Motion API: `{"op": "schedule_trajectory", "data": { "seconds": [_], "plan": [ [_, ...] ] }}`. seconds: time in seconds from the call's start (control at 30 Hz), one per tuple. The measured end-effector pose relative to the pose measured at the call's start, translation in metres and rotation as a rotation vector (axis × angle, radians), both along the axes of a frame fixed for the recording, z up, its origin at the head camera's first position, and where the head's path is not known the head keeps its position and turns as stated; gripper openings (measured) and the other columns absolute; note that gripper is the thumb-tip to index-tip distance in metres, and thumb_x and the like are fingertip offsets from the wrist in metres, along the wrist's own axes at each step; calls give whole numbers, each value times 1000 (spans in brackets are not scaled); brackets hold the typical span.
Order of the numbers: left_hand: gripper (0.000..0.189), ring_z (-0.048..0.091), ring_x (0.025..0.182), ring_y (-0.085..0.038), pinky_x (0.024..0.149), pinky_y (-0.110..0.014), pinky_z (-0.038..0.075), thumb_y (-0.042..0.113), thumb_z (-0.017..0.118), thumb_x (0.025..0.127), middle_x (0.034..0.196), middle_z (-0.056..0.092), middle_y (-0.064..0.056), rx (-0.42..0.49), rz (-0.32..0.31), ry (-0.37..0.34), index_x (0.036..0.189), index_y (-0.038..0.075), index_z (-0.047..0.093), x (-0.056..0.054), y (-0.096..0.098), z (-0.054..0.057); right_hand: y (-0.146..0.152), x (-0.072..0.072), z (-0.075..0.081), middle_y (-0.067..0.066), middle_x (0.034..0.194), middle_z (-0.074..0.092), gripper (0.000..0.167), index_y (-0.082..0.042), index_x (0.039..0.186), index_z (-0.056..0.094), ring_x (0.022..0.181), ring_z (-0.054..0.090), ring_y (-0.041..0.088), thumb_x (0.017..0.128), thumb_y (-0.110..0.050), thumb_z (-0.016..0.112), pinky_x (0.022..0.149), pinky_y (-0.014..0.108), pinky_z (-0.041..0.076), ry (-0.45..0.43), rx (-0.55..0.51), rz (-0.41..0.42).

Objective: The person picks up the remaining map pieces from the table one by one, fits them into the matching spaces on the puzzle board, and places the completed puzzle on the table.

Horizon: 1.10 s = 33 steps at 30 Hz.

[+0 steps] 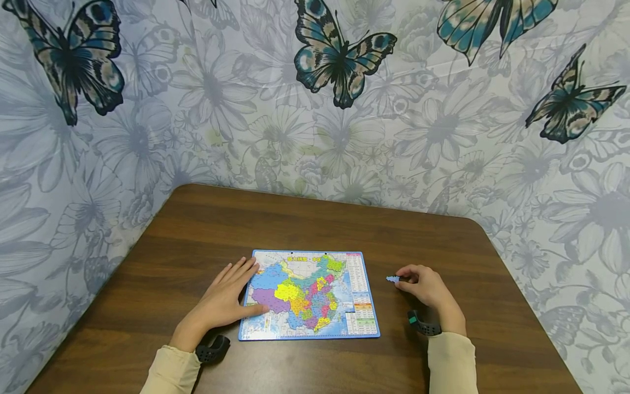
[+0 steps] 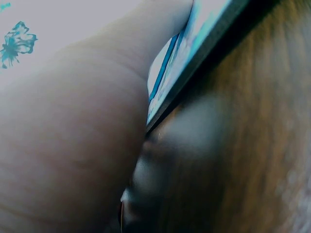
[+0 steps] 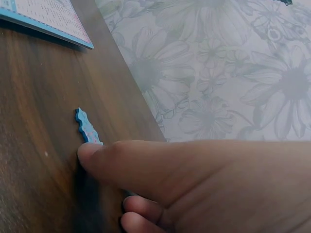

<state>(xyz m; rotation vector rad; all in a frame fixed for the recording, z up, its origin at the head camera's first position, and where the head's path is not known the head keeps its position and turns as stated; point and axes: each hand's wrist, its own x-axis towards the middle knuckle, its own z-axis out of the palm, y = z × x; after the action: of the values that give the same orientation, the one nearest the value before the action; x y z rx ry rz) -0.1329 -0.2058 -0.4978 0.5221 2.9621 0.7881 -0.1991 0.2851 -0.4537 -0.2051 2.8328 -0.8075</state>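
A colourful map puzzle board [image 1: 311,338] with a blue rim lies on the table. My left hand [image 1: 223,298] rests on its left side, fingers straight and spread, thumb reaching over the lower left of the map. Skin of that hand fills much of the left wrist view, beside the board's edge [image 2: 194,63]. To the right of the board, my right hand [image 1: 428,287] pinches a small light-blue puzzle piece [image 1: 392,279] between thumb and fingers. In the right wrist view the jagged piece [image 3: 87,125] sticks out past the thumb tip, low over the wood.
The brown wooden table [image 1: 305,219] has rounded far corners. Behind it hangs a pale floral cloth [image 1: 216,137] printed with butterflies. Each wrist wears a black band, such as the left band [image 1: 213,350].
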Motion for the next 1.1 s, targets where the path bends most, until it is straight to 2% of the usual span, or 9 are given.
{"op": "schedule_trajectory", "data": {
  "seconds": [0.3,1.1],
  "plan": [
    [108,22,158,-35,128,-57,10,74,70,82,171,26,-8,2,2,-1,161,10,36,0,0,0,-3,1,0,3,97,70,21,-10,107,75,83,59,18,92,-24,78,71,32,49,15,-19,-19],
    [107,21,158,-35,128,-58,11,73,71,82,171,26,-8,4,3,-6,161,11,36,1,0,1,-11,-3,1,2,95,70,22,-11,110,74,85,59,19,94,-26,76,73,32,50,48,-23,-41]
  ]
}}
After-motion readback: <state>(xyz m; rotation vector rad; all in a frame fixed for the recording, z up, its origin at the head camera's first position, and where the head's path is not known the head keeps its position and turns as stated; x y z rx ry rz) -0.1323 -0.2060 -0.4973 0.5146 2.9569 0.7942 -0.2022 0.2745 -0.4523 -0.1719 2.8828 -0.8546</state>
